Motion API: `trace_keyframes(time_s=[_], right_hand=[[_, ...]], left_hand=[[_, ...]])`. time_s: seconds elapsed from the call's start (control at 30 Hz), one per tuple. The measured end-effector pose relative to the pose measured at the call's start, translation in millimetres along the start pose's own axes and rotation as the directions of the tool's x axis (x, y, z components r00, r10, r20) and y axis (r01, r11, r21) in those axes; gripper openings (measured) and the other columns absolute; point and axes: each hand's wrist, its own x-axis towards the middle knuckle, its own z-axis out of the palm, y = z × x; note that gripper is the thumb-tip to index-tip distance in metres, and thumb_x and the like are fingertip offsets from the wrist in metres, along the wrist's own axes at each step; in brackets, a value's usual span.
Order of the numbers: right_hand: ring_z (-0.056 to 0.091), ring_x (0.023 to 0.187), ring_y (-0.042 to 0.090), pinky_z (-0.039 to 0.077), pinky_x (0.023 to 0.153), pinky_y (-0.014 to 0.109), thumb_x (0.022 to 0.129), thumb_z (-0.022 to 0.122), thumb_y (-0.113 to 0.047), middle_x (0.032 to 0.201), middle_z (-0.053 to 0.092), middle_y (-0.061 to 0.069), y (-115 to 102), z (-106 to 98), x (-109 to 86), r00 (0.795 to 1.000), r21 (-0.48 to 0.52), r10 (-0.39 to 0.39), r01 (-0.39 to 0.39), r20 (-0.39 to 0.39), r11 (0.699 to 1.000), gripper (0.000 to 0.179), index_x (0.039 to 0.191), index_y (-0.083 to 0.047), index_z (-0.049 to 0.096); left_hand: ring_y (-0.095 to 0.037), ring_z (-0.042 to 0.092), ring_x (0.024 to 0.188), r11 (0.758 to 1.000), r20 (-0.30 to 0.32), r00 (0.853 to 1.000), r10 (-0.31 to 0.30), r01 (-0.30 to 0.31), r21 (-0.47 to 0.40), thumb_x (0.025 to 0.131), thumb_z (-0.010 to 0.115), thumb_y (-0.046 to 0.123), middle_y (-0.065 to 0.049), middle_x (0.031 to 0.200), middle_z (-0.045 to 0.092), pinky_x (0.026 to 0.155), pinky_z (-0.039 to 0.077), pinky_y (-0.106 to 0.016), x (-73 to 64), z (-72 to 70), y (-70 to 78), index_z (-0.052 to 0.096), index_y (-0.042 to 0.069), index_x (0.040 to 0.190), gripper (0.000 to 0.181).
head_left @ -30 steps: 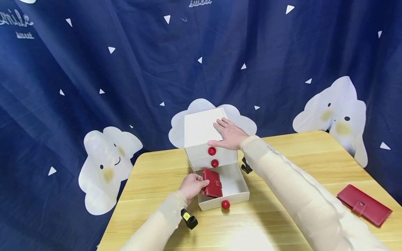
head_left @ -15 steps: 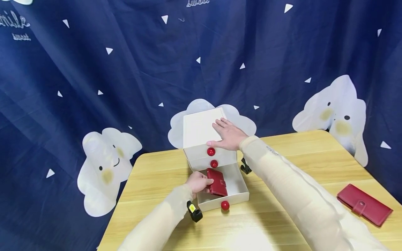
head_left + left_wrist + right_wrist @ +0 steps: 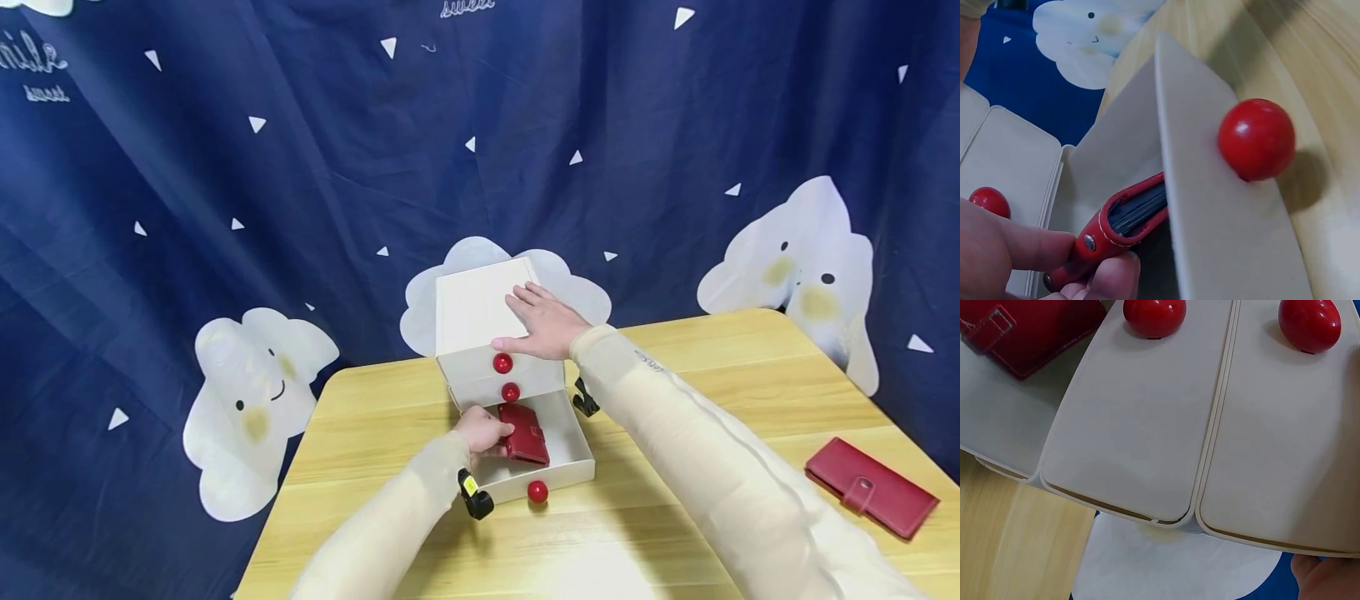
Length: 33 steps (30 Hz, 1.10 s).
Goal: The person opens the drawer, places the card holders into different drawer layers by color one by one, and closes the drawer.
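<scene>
My left hand point(image 3: 482, 432) pinches a small red card wallet point(image 3: 527, 433) between thumb and fingers, down inside the pulled-out bottom drawer point(image 3: 576, 475) of a white drawer box point(image 3: 483, 310). In the left wrist view the wallet point(image 3: 1129, 219) shows silver snaps and a stack of sleeves at its edge, tilted behind the drawer's front wall. My right hand point(image 3: 546, 321) rests with spread fingers on top of the box. Two upper drawers with red knobs are closed, as the right wrist view shows, where the wallet point(image 3: 1035, 331) hangs over the drawer floor.
A larger red wallet point(image 3: 870, 487) with a snap strap lies at the right of the wooden table point(image 3: 375, 425). The open drawer's red knob point(image 3: 537, 492) sticks out toward the front. A dark blue curtain point(image 3: 337, 167) with clouds hangs behind.
My left hand has moved right and inward with the small red wallet, which now sits lower in the open drawer. My right hand has stayed on the box top.
</scene>
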Motion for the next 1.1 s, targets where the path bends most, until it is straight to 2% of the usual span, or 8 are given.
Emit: trace_keyframes(time_s=[0.13,0.3,0.43,0.57,0.8,1.1], right_hand=[[0.007,0.147,0.028,0.005,0.118,0.039,0.087,0.043,-0.073,0.158,0.019,0.013,1.9,2.1,0.7,1.0,-0.002,-0.008,0.008,-0.008,1.0,0.095,0.152,-0.006,0.025],[0.007,0.147,0.028,0.006,0.118,0.039,0.086,0.042,-0.073,0.158,0.019,0.013,4.1,4.4,1.8,1.0,-0.006,-0.017,0.017,-0.018,1.0,0.095,0.152,-0.006,0.025],[0.007,0.147,0.027,0.005,0.118,0.038,0.086,0.042,-0.074,0.158,0.019,0.012,4.7,4.2,1.7,1.0,-0.004,-0.012,0.012,-0.017,1.0,0.095,0.152,-0.007,0.025],[0.007,0.147,0.027,0.005,0.118,0.038,0.086,0.043,-0.073,0.158,0.02,0.013,4.9,3.8,1.4,1.0,-0.004,-0.014,0.014,-0.019,1.0,0.095,0.152,-0.006,0.026],[0.008,0.147,0.028,0.005,0.118,0.038,0.087,0.043,-0.072,0.157,0.02,0.014,5.7,3.4,1.0,1.0,-0.022,-0.023,0.023,-0.021,0.999,0.095,0.151,-0.005,0.026],[0.007,0.147,0.029,0.004,0.118,0.037,0.087,0.041,-0.072,0.158,0.019,0.013,5.0,2.1,2.2,1.0,-0.016,-0.025,0.025,-0.015,1.0,0.094,0.152,-0.006,0.025]], left_hand=[[-0.01,0.056,0.048,0.997,0.001,0.999,-0.034,0.034,-0.072,0.087,0.065,0.0,-0.01,0.079,0.06,0.051,0.053,-0.021,6.3,1.2,0.8,0.057,-0.005,0.092,0.011],[-0.011,0.056,0.049,0.992,0.01,0.999,-0.046,0.047,-0.117,0.087,0.064,-0.001,-0.01,0.081,0.057,0.051,0.053,-0.02,9.9,2.9,2.7,0.052,-0.006,0.106,0.022],[-0.01,0.056,0.05,0.988,0.007,0.999,-0.049,0.049,-0.145,0.088,0.064,0.001,-0.009,0.078,0.058,0.051,0.052,-0.019,12.8,5.0,2.8,0.053,-0.006,0.105,0.022],[-0.009,0.058,0.051,0.982,-0.017,0.999,-0.035,0.032,-0.186,0.089,0.066,0.003,-0.009,0.079,0.059,0.052,0.053,-0.019,16.4,8.4,-0.2,0.054,-0.006,0.103,0.02],[-0.007,0.058,0.052,0.972,-0.08,0.997,-0.01,-0.009,-0.236,0.091,0.063,0.004,-0.01,0.083,0.063,0.054,0.053,-0.019,21.0,18.3,-5.2,0.055,-0.011,0.111,0.026],[-0.008,0.06,0.056,0.961,-0.094,0.996,-0.002,-0.024,-0.276,0.091,0.062,0.003,-0.013,0.091,0.064,0.06,0.055,-0.023,18.9,29.2,-1.4,0.052,-0.01,0.12,0.033]])
